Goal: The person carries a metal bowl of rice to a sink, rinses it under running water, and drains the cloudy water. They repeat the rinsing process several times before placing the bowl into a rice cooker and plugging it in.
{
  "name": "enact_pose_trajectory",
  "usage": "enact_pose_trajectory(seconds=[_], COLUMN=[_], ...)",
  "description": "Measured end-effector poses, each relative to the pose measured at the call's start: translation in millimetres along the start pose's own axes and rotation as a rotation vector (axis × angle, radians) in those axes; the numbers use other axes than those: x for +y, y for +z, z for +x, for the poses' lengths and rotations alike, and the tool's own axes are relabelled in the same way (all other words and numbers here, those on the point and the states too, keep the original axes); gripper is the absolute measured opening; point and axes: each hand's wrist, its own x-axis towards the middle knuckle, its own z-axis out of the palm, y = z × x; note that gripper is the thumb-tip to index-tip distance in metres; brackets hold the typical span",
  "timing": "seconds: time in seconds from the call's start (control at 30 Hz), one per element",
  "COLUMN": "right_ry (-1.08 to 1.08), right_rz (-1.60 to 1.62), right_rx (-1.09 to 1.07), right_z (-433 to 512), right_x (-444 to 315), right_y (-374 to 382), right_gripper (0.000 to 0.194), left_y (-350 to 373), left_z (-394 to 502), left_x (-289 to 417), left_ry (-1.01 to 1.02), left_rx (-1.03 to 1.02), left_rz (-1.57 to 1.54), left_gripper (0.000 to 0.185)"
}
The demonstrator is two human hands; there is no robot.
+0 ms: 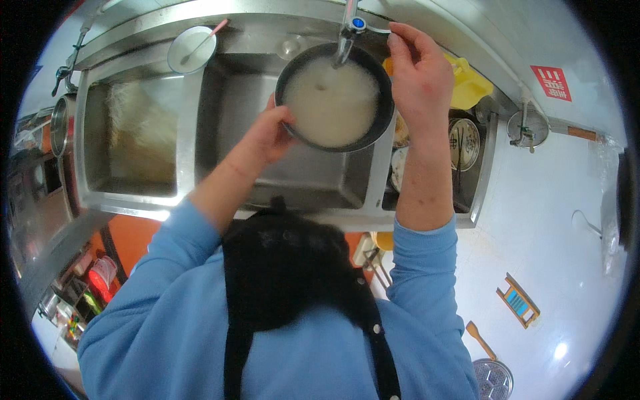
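A round dark pot [336, 145] full of cloudy, whitish liquid is above the middle basin of a stainless steel sink [240, 115]. My left hand [272, 131] grips its lower left rim, thumb over the edge. The spout of a metal faucet [345, 42] points down into the pot's far side. My right hand [422, 75] is raised at the right of the faucet, with thumb and fingertips pinched on its lever. Whether water is running cannot be told clearly.
A white bowl [186, 52] with a pink-handled spoon stands on the sink's back ledge. Pale, thin strands [140, 135] lie in the left basin. The right basin holds patterned bowls [464, 145] and chopsticks. Behind my right hand is a yellow plastic container [470, 85]. A strainer [527, 125] hangs at the right wall.
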Motion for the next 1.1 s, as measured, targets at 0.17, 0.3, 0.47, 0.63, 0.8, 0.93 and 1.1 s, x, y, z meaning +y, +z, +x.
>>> enact_pose_trajectory(seconds=[0.17,0.3,0.47,0.63,0.8,0.93,1.1], right_ry=[-0.039,-0.065,-0.092,-0.081,-0.094,-0.098,-0.021], right_rz=[-0.086,-0.074,-0.115,-0.154,-0.133,-0.122,-0.109], right_rx=[-0.009,0.003,0.01,-0.014,-0.018,-0.002,-0.079], right_z=[-3,-8,-10,-14,-21,-24,-51], right_x=[0,2,0,-3,-10,-18,-39], right_y=[-3,1,3,4,3,5,16], right_gripper=[0.025,0.026,0.027,0.032,0.034,0.031,0.033], left_y=[16,15,3,-1,-2,-2,-16], left_z=[-5,-8,-6,-9,-23,-28,-24], left_x=[7,12,15,14,13,13,4], left_ry=[0.088,0.119,0.126,0.127,0.135,0.131,0.165], left_rx=[-0.019,-0.011,-0.026,-0.017,0.033,0.035,0.012], left_rz=[0.08,0.059,0.097,0.062,0.073,0.039,0.038], left_gripper=[0.081,0.082,0.084,0.084,0.085,0.086,0.088])
